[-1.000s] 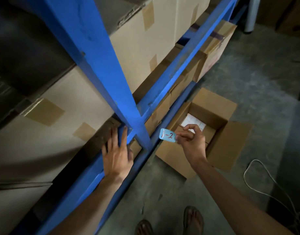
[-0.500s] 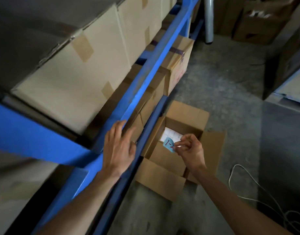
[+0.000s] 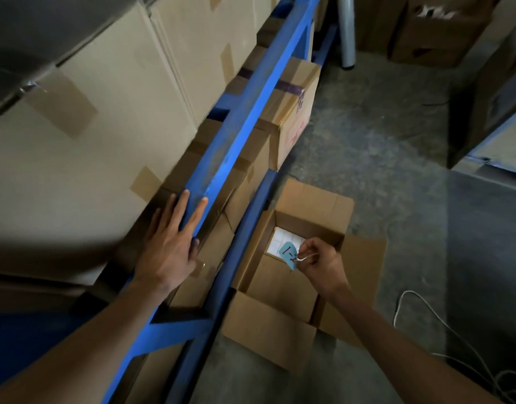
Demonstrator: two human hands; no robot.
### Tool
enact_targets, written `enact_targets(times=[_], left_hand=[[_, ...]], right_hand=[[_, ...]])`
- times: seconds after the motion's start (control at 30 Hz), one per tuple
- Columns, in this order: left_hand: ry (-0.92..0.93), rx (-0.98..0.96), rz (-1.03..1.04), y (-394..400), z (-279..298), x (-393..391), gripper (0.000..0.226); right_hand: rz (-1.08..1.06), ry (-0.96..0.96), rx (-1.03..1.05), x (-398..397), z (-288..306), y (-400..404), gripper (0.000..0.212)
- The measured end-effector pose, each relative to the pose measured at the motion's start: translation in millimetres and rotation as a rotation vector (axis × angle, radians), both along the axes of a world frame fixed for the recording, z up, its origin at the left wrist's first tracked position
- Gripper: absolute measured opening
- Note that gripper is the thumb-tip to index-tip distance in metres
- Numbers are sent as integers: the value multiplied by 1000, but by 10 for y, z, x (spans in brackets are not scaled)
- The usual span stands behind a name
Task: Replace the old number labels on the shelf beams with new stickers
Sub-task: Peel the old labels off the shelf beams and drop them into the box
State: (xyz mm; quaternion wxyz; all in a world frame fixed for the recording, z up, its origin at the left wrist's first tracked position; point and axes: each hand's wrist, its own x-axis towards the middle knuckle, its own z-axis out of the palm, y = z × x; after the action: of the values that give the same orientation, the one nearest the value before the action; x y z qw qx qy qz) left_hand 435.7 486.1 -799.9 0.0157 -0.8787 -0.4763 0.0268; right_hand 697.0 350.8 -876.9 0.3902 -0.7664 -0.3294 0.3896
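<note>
Right hand: the right hand (image 3: pixel 320 263), at about 4 o'clock, has sunk from beside the beam to just above the open carton; its fingertips are curled and pinch the blue sticker (image 3: pixel 288 255) marked "1-2", with a thin white strip, apparently backing, peeling off by the thumb.
Meaning for the task: my reading is that the backing is coming off over the carton, so the sticker is nearly ready to go on the beam; it is not yet stuck.
Left hand: the left hand (image 3: pixel 170 246), near 8 o'clock, has slid along the rack and now lies flat, fingers straight and spread, gripping nothing, palm and fingertips resting on the blue shelf beam (image 3: pixel 239 123).
Open carton: the open carton (image 3: pixel 280 325) sits on the floor below the right hand, white sheets (image 3: pixel 280 239) inside.
Shelf: taped boxes (image 3: pixel 105 135) fill the 10 to 12 o'clock side behind the beam.
Old label: none can be made out on the beam.
</note>
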Motion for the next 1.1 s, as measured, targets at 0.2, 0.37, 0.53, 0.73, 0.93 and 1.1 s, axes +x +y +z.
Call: enact_targets(times=[0.2, 0.37, 0.53, 0.73, 0.93, 1.1], left_hand=[[-52, -25, -5, -8, -4, 10, 80], [-64, -47, 9, -11, -4, 10, 81], [-90, -64, 28, -18, -5, 17, 82], [-96, -74, 33, -21, 9, 26, 82], [-105, -78, 35, -22, 6, 28, 81], [-102, -70, 34, -15, 6, 27, 81]], right_hand=[[134, -177, -149, 103, -263, 241, 19], [217, -288, -226, 103, -475, 320, 22], [195, -219, -265, 59, -664, 283, 22], [235, -263, -308, 50, -774, 261, 24], [195, -299, -352, 66, -749, 290, 20], [173, -337, -384, 76, -737, 307, 16]])
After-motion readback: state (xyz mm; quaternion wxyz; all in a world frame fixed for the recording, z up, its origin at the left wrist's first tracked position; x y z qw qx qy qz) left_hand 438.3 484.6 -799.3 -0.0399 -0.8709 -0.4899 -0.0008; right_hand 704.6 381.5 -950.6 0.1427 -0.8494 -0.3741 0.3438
